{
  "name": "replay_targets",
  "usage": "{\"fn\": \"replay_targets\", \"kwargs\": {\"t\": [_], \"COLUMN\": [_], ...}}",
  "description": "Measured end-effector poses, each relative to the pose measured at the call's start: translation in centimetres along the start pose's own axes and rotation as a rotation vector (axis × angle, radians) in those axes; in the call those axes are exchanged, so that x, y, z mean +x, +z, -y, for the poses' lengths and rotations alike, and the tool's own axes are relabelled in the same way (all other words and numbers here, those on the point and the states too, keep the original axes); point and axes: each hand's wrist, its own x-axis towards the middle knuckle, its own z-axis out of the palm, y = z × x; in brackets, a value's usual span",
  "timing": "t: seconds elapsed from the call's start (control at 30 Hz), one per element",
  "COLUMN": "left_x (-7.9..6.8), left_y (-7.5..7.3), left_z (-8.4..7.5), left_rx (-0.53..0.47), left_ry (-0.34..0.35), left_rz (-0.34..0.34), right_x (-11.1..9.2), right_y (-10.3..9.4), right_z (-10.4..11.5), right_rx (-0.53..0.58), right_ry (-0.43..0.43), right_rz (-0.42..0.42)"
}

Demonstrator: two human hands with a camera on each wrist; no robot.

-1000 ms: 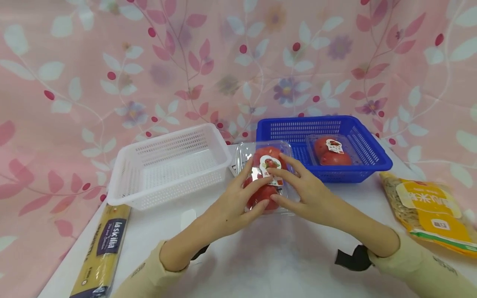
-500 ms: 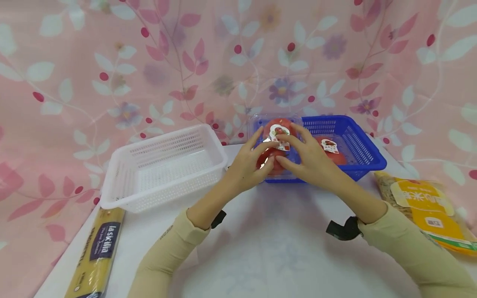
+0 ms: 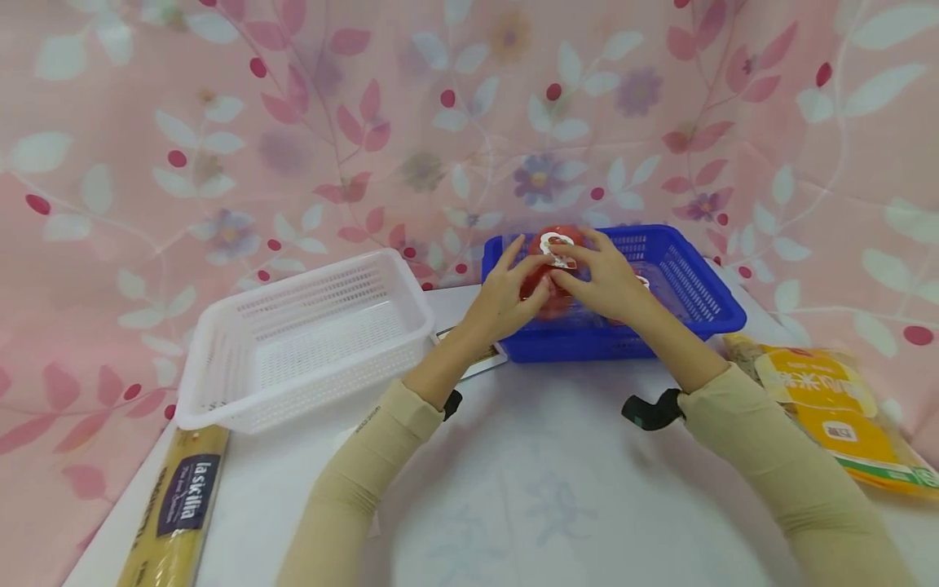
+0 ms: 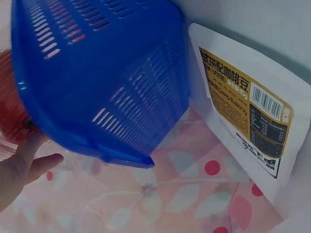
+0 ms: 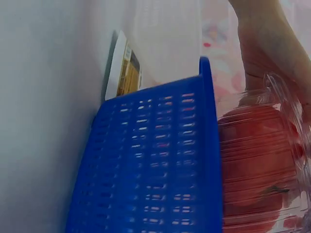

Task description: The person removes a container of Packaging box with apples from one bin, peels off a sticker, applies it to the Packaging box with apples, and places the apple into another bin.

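Note:
Both hands hold a clear plastic pack of tomatoes (image 3: 559, 308) with a white sticker, over the left part of the blue basket (image 3: 579, 346). My left hand (image 3: 502, 302) grips the pack's left side, and my right hand (image 3: 609, 281) grips its right side, fingers spread over the top. From the right wrist, the pack (image 5: 257, 160) shows beyond the basket's rim, its tomatoes red through the ridged plastic. A second tomato pack (image 3: 643, 281) lies inside the basket, mostly hidden behind my right hand.
Left of the blue basket stands a white basket (image 3: 315, 379). Between them lies a white-and-brown packet with printed text (image 4: 252, 107). A spaghetti packet (image 3: 176, 505) lies at the left, and a yellow bag of grain (image 3: 836, 408) at the right. A floral curtain (image 3: 411, 106) hangs behind.
Both hands have carried the tomato pack from the table between the baskets, up and to the right, over the blue basket. The flat packet has come into view beside it.

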Motion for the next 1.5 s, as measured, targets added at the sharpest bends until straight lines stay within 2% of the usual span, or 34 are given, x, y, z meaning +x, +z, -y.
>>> {"fn": "replay_targets", "kwargs": {"t": [0.17, 0.4, 0.53, 0.77, 0.9, 1.2, 1.5], "left_x": [0.9, 0.7, 0.6, 1.1, 1.1, 0.4, 1.1], "left_y": [1.1, 2.8, 3.6, 4.0, 4.3, 4.9, 5.0], "left_z": [1.1, 1.9, 1.9, 1.4, 1.3, 1.8, 1.5], "left_rx": [0.012, 0.014, 0.03, 0.134, 0.159, 0.247, 0.269], "left_ry": [-0.075, -0.132, -0.179, -0.255, -0.29, -0.313, -0.329], "left_rz": [0.057, 0.142, 0.193, 0.303, 0.311, 0.324, 0.35], "right_x": [1.0, 0.9, 0.8, 0.7, 0.7, 0.7, 1.1], "right_y": [0.9, 2.5, 3.3, 4.0, 4.4, 5.4, 5.1], "right_z": [-1.3, -3.0, -4.0, -4.8, -4.9, -4.7, -5.1], "right_rx": [0.012, 0.063, 0.099, 0.069, 0.058, 0.072, 0.036], "right_ry": [0.037, 0.08, 0.115, 0.142, 0.134, 0.114, 0.1], "right_rz": [0.055, 0.124, 0.164, 0.181, 0.214, 0.253, 0.263]}}
